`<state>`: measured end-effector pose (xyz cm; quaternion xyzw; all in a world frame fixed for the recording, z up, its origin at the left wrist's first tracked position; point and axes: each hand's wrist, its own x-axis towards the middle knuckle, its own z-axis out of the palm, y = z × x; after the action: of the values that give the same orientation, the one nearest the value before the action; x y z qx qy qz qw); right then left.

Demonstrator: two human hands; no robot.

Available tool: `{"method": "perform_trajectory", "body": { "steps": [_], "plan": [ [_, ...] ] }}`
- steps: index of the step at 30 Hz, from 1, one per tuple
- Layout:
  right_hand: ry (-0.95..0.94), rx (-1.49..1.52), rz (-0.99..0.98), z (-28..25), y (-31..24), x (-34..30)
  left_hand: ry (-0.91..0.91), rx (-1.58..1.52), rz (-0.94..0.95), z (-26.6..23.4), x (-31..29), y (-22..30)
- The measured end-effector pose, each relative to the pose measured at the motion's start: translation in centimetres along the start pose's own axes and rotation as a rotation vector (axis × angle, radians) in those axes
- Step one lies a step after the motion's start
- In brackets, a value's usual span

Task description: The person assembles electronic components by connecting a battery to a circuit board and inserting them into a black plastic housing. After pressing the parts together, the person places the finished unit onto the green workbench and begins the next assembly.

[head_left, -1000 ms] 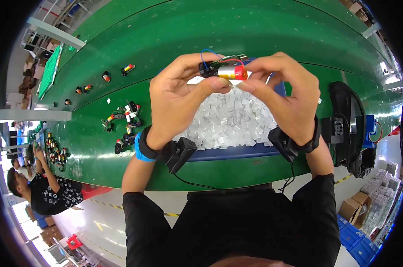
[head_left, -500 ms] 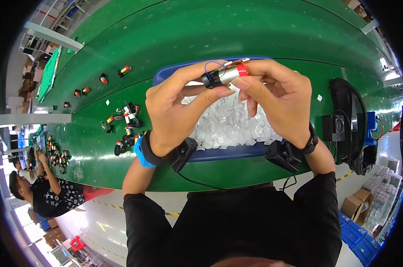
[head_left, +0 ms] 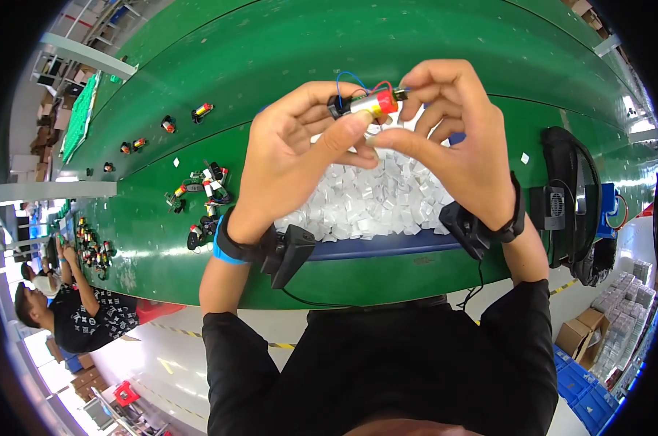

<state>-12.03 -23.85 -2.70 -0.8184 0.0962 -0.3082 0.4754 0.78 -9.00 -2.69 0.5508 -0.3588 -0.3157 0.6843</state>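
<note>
In front of me my left hand (head_left: 292, 142) grips a small cylindrical battery (head_left: 365, 106) with thumb and fingers. The battery has a silver and yellow body, a black cap at its left end and a red band at its right end. Thin blue and red wires loop above it, and a small dark part (head_left: 400, 94) sticks out past the red band. Close to that end is my right hand (head_left: 463, 134), fingers curved and apart. Its index fingertip is beside the dark part; whether it touches cannot be made out. Its thumb lies below the battery.
Under my hands a blue tray (head_left: 372, 249) holds many small whitish clear pieces (head_left: 372, 192). More wired battery assemblies (head_left: 211, 185) lie on the green table (head_left: 147, 247) to the left. A black bag (head_left: 572, 189) lies at the right. Another person (head_left: 74, 305) works at far left.
My right hand has come off the battery's red end, its fingers spreading and rising. The left hand keeps the battery, which has shifted slightly; the small dark end part now shows.
</note>
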Motion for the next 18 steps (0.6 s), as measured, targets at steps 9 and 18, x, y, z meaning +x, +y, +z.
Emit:
{"method": "perform_trajectory", "body": {
  "steps": [9, 18],
  "plan": [
    [-0.197, 0.146, -0.177, 0.3, 1.6, 0.2, -0.198, -0.034, -0.326, -2.4, 1.3, -0.2],
    [-0.280, 0.121, 0.002, 0.5, -0.2, 0.1, -0.006, 0.934, -0.425, -21.4, 8.1, -7.0]
  ]
}}
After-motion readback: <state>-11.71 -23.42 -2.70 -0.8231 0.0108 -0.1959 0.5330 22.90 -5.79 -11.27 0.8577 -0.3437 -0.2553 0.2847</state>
